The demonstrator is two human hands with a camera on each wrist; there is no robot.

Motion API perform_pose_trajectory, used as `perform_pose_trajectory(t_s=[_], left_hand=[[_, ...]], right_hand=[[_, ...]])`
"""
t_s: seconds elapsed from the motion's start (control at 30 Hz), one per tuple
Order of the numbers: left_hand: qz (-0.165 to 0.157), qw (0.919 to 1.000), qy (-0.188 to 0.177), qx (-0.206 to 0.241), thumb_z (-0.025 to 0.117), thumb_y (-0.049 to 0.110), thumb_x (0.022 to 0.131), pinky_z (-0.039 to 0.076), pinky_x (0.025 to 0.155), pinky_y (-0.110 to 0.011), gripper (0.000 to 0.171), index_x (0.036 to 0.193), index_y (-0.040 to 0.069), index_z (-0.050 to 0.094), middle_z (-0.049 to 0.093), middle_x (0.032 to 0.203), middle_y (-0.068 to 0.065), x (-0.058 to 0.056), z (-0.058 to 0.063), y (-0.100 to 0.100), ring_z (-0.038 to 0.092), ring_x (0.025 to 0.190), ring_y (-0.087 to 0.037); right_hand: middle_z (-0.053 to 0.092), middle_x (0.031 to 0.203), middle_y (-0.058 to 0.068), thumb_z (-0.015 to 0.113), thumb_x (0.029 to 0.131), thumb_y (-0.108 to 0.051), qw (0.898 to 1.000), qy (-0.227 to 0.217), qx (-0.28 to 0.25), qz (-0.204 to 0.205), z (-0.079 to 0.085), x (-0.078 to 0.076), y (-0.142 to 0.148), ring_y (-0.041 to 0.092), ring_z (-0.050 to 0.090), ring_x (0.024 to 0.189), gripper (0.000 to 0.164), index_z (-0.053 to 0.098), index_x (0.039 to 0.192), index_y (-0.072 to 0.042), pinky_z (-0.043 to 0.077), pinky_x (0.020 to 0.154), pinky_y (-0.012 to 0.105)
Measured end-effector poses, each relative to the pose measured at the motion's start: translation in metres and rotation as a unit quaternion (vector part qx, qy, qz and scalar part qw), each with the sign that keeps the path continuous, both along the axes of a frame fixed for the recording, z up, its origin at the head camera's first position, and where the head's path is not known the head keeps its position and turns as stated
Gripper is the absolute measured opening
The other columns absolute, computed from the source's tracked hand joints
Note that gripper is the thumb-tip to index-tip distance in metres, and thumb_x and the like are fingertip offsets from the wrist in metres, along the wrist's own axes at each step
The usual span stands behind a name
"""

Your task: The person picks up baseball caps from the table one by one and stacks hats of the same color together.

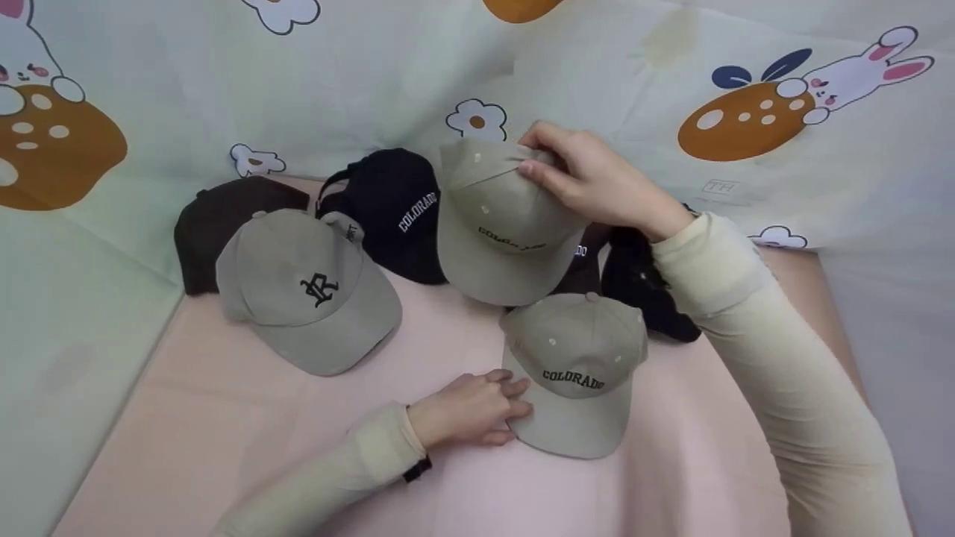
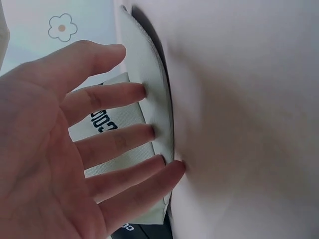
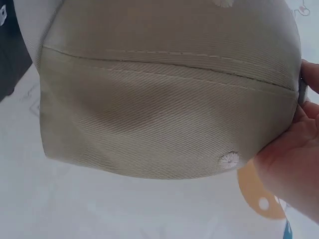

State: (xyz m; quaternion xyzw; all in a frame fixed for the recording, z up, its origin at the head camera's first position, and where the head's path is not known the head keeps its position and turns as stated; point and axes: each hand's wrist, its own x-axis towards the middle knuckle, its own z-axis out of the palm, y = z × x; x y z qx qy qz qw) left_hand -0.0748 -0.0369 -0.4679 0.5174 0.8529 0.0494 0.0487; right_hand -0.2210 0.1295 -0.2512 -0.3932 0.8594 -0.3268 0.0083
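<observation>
My right hand (image 1: 597, 179) pinches the top of the crown of a light grey-beige cap (image 1: 500, 212) with dark COLORADO lettering. This cap hangs brim-down over the other caps, and its side fills much of the right wrist view. Below it, a second light COLORADO cap (image 1: 586, 414) rests on the table with its brim toward me. The fingers of my left hand (image 1: 471, 412) are spread at the left edge of that brim. In the left wrist view, those straight fingertips (image 2: 152, 132) overlap the brim, with the palm facing the camera.
On the left, a grey cap with a black letter emblem (image 1: 319, 289) leans against a dark brown cap (image 1: 224, 224). A black COLORADO cap (image 1: 399, 201) stands behind. More dark caps (image 1: 642, 291) lie under my right arm. Behind the pink table (image 1: 283, 432) hangs a printed cloth (image 1: 373, 67).
</observation>
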Motion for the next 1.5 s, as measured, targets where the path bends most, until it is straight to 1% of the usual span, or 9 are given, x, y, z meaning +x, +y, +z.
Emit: perform_pose_trajectory(t_s=[0.33,0.47,0.57,0.8,0.93,1.07,1.3,1.37,1.5], left_hand=[[0.011,0.9983,-0.056,0.002,0.066,0.034,0.091,0.055,0.079,-0.038,0.038,0.127,0.021,0.064,0.048,0.143,-0.009,0.0,0.001,-0.007,0.051,0.125,-0.03],[0.012,0.9975,-0.069,0.003,0.064,0.029,0.092,0.055,0.078,-0.038,0.038,0.129,0.021,0.062,0.046,0.145,-0.008,0.0,0.001,-0.007,0.048,0.128,-0.029],[0.011,0.9976,-0.069,0.003,0.063,0.026,0.093,0.056,0.075,-0.036,0.039,0.131,0.021,0.061,0.044,0.146,-0.007,0.0,0.001,-0.008,0.047,0.129,-0.028],[0.01,0.9986,-0.052,-0.01,0.063,0.027,0.092,0.056,0.067,-0.031,0.046,0.137,0.022,0.056,0.042,0.147,-0.011,0.002,0.002,-0.016,0.047,0.129,-0.026],[0.018,0.9983,-0.055,-0.01,0.064,0.027,0.092,0.055,0.075,-0.032,0.047,0.138,0.021,0.055,0.042,0.146,-0.015,0.002,0.003,-0.024,0.047,0.128,-0.027],[0.029,0.9979,-0.058,0.0,0.065,0.027,0.092,0.053,0.085,-0.036,0.046,0.136,0.018,0.056,0.044,0.144,-0.017,0.0,0.003,-0.034,0.047,0.128,-0.029],[0.052,0.9961,-0.067,0.023,0.067,0.023,0.091,0.048,0.093,-0.042,0.043,0.131,0.009,0.059,0.047,0.141,-0.02,-0.007,0.007,-0.055,0.047,0.128,-0.033],[0.057,0.9958,-0.064,0.033,0.067,0.022,0.09,0.046,0.095,-0.043,0.042,0.129,0.008,0.06,0.048,0.139,-0.021,-0.01,0.008,-0.06,0.046,0.128,-0.034],[0.058,0.9966,-0.036,0.047,0.069,0.019,0.089,0.047,0.094,-0.043,0.039,0.124,0.007,0.061,0.052,0.135,-0.022,-0.014,0.011,-0.066,0.05,0.125,-0.035]], right_hand=[[0.054,0.08,0.005,0.056,0.098,-0.008,1.0,0.02,-0.006,0.01,0.012,0.022,0.028,0.015,0.045,0.071,0.01,0.058,0.101,0.002,0.035,0.064,0.026],[0.054,0.079,0.004,0.057,0.097,-0.007,0.999,0.038,-0.007,0.01,0.018,0.03,0.036,0.013,0.046,0.069,0.009,0.059,0.1,0.001,0.036,0.063,0.025],[0.055,0.079,0.004,0.058,0.097,-0.007,0.999,0.044,-0.002,0.009,0.021,0.036,0.04,0.012,0.046,0.069,0.009,0.06,0.1,0.001,0.036,0.062,0.025],[0.056,0.079,0.0,0.058,0.097,-0.008,0.999,0.032,0.021,0.02,0.021,0.052,0.049,0.011,0.047,0.067,0.008,0.06,0.102,-0.002,0.037,0.059,0.024],[0.056,0.078,-0.002,0.059,0.096,-0.007,0.999,0.037,0.021,0.024,0.02,0.061,0.056,0.01,0.047,0.063,0.007,0.061,0.101,-0.003,0.037,0.056,0.022],[0.058,0.082,-0.004,0.06,0.095,-0.006,0.998,0.043,0.021,0.032,0.02,0.068,0.061,0.009,0.049,0.067,0.006,0.061,0.101,-0.004,0.039,0.059,0.021],[0.058,0.082,-0.009,0.061,0.094,-0.008,0.998,0.043,0.037,0.036,0.016,0.081,0.068,0.007,0.052,0.069,0.007,0.061,0.101,-0.009,0.041,0.061,0.02],[0.057,0.081,-0.009,0.061,0.095,-0.008,0.998,0.042,0.037,0.04,0.013,0.086,0.07,0.006,0.052,0.069,0.006,0.061,0.101,-0.01,0.04,0.061,0.02],[0.055,0.08,-0.01,0.061,0.094,-0.007,0.997,0.04,0.035,0.053,0.006,0.094,0.073,0.006,0.05,0.066,0.008,0.06,0.101,-0.012,0.039,0.059,0.019]])
